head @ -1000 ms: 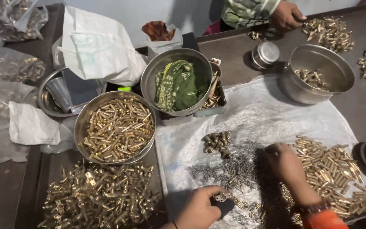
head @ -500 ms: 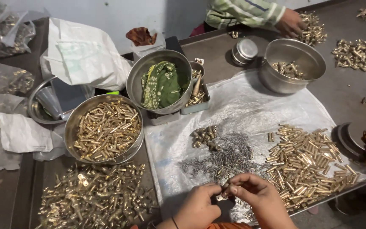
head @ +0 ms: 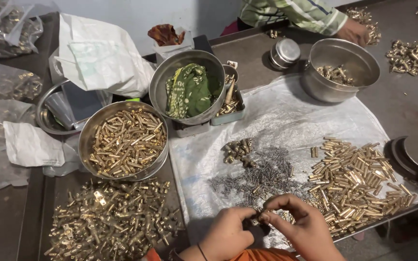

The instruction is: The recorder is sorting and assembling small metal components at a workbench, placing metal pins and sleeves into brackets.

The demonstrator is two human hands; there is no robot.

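At bottom edge: left hand (head: pixel 227 235) and right hand (head: pixel 306 227) together, fingertips pinching one small brass part (head: pixel 256 221) between them.
Under hands: clear plastic sheet (head: pixel 286 116).
Just beyond: grey pile of springs (head: pixel 262 174); small cluster of fittings (head: pixel 237 149).
Right: heap of brass tubes (head: pixel 359 176).
Left: brass fittings (head: pixel 107 220); bowl of tubes (head: pixel 124 141).
Middle: bowl with green cloth (head: pixel 189 89).
Far: steel bowl (head: pixel 340 68), another person's hand (head: pixel 351 33) beside it.

Small brass part (head: pixel 256 221), pinched between the fingertips of the left hand (head: pixel 228 237) and right hand (head: pixel 306 229), held just above the clear plastic sheet (head: pixel 286 121), near the grey screws (head: pixel 262 176) and brass tubes (head: pixel 359 179).
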